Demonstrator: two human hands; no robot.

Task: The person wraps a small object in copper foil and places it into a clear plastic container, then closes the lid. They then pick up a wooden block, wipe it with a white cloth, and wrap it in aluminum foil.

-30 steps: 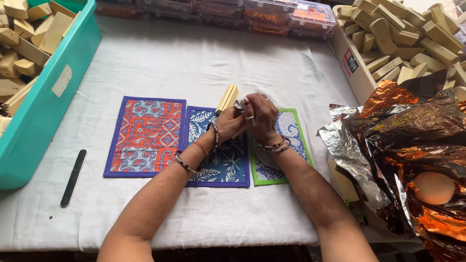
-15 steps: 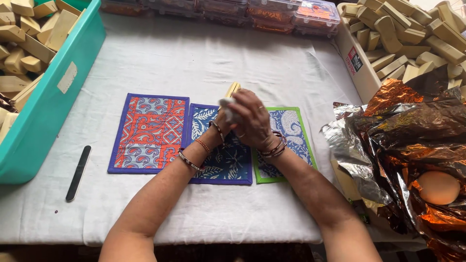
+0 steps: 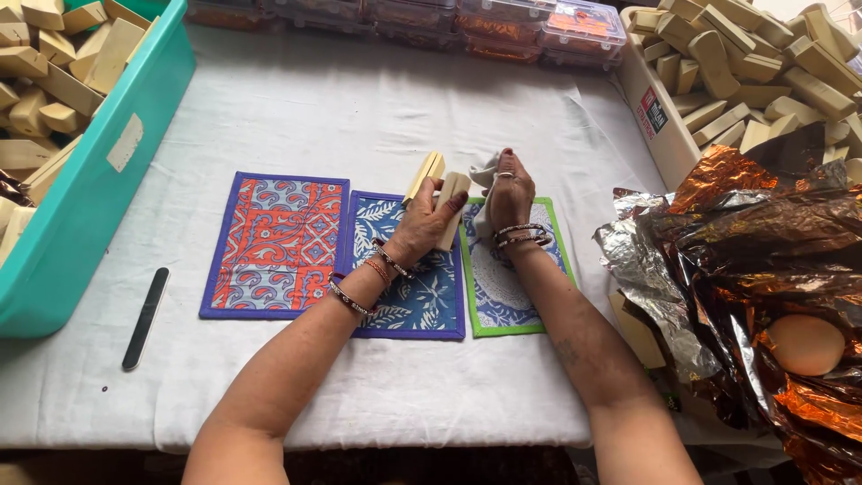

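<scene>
Left hand [image 3: 415,232] clamped around a wooden block [image 3: 452,205], seemingly light, rigid, best gripped mid-length; right hand [image 3: 509,198] closed on a soft, limp cloth [image 3: 486,171]

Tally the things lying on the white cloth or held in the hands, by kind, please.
Patterned quilted fabric mats: 3, orange, dark blue, green-edged
Pale wooden blocks at the left hand: 2
Small white cloth in the right hand: 1
Black nail file: 1
Total: 7
</scene>
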